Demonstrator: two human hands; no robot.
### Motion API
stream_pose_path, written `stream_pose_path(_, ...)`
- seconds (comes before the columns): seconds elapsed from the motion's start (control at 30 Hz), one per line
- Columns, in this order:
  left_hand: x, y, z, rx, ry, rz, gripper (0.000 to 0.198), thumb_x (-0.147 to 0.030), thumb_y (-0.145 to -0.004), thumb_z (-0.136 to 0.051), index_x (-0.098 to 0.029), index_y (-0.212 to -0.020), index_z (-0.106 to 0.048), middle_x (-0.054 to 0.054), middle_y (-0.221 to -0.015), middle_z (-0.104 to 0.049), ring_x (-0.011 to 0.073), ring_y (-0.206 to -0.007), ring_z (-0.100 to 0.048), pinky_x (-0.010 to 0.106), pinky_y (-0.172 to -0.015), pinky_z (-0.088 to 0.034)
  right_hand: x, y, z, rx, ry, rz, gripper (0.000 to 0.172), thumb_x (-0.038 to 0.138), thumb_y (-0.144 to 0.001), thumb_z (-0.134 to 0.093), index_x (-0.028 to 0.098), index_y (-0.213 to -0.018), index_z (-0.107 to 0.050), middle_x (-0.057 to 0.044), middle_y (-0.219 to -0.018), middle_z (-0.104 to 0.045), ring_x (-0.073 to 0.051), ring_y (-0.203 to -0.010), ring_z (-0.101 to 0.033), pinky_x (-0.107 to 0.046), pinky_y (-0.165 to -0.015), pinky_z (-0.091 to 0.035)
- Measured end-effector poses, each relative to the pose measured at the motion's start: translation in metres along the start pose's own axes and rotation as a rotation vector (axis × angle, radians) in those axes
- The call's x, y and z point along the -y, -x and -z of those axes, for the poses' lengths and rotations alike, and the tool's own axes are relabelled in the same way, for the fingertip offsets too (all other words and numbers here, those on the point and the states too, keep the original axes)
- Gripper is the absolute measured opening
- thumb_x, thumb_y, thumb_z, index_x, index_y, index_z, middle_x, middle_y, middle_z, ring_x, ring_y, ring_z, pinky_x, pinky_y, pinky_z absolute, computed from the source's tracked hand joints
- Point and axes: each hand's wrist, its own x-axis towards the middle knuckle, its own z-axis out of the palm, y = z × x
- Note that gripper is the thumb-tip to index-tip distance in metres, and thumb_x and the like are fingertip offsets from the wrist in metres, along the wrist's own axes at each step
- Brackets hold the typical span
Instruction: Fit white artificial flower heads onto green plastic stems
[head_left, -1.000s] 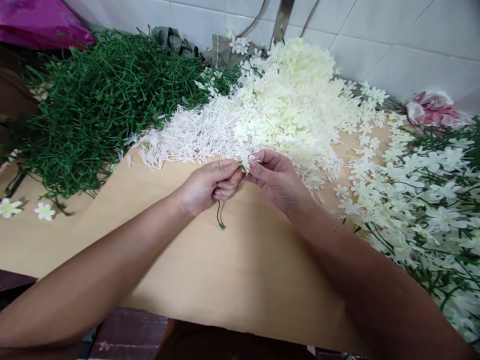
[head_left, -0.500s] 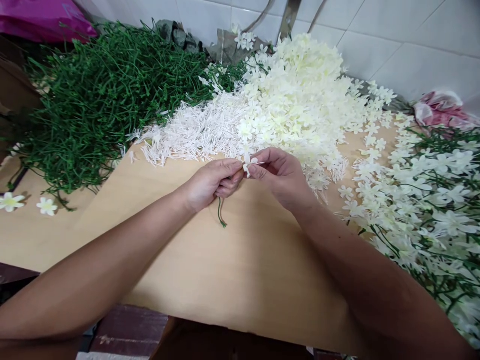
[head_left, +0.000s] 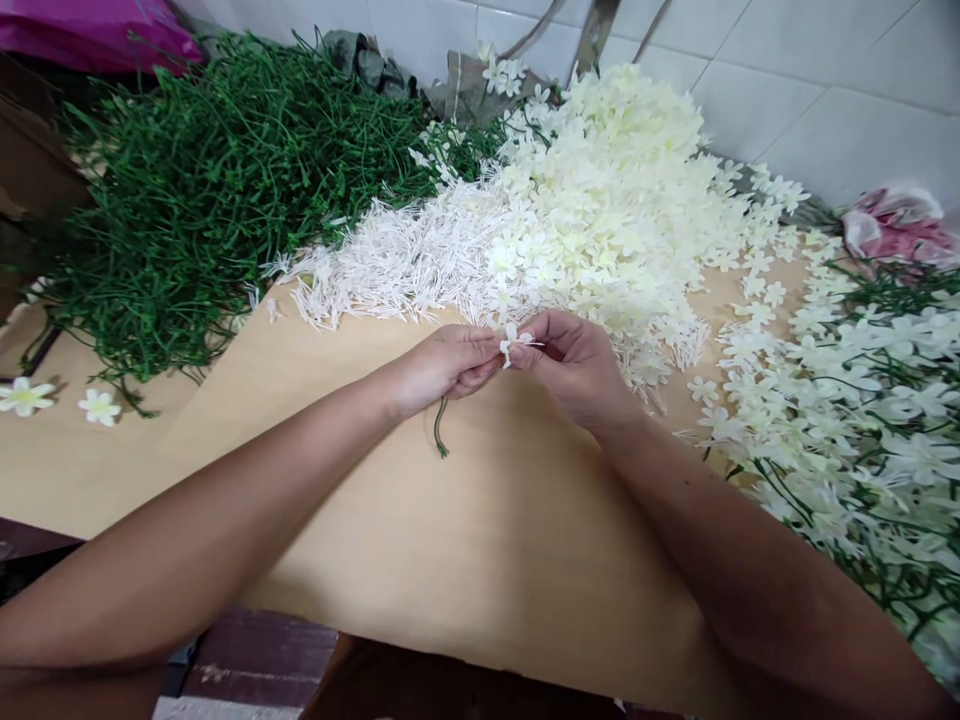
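Note:
My left hand [head_left: 454,368] is closed round a green artificial stem [head_left: 439,428], whose tail hangs out below the fingers. At its thumb tip sits a small white artificial flower [head_left: 510,346]. My right hand [head_left: 574,365] pinches that flower between thumb and forefinger, with thin white strands poking out to the right. The fingertips of both hands nearly meet, so the joint between stem and flower is hidden. Just beyond my hands lie a pile of white stamens [head_left: 420,255] and a heap of cream flower heads [head_left: 615,190].
Green stems [head_left: 247,190] are heaped at the left back. Stemmed white flowers [head_left: 885,420] spread along the right side. Two loose blossoms lie at far left, one a yellow-centred flower [head_left: 99,406]. A brown board [head_left: 420,560] covers the table, and a tiled wall [head_left: 862,80] stands behind.
The view has shifted slightly, so most things appear a little further right. Both hands keep their hold on the stem and flower, with the flower turned slightly.

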Motion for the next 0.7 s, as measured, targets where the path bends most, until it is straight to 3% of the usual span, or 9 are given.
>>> stream_pose_path(0.3,0.0005,-0.0011,-0.0024,-0.022,-0.045,0.023,0.028,-0.026,-0.068,-0.067,-0.013,-0.056,-0.046,-0.008,-0.043,-0.035,0.0005,-0.037,-0.026,0.015,-0.037,-0.014,0.0028,-0.0012,0.0007,0.06,-0.039,-0.069,0.037,0.034,-0.052,-0.085,0.018,-0.06,-0.053,0.003,-0.064,-0.058,-0.008,-0.06,-0.053,-0.022,-0.056,-0.042)
stream_pose_path(0.5,0.0013,-0.0019,-0.0025,-0.012,-0.075,0.015,0.029,-0.034,-0.07,-0.068,-0.012,-0.062,-0.051,-0.008,-0.044,-0.034,0.0013,-0.038,-0.026,0.017,-0.038,-0.013,0.0021,-0.0014,0.0016,0.095,-0.049,-0.101,0.039,0.033,-0.052,-0.085,0.018,-0.06,-0.051,0.004,-0.063,-0.056,-0.008,-0.059,-0.051,-0.023,-0.056,-0.041)
stream_pose_path(0.7,0.0026,-0.0025,0.001,0.071,-0.103,-0.031,0.038,-0.042,-0.066,-0.072,-0.014,-0.058,-0.048,-0.009,-0.044,-0.032,0.0016,-0.039,-0.025,0.017,-0.038,-0.015,0.0,-0.0025,0.0032,0.075,-0.121,-0.153,0.036,0.027,-0.048,-0.088,0.017,-0.058,-0.055,0.004,-0.062,-0.058,-0.007,-0.057,-0.051,-0.022,-0.055,-0.04)
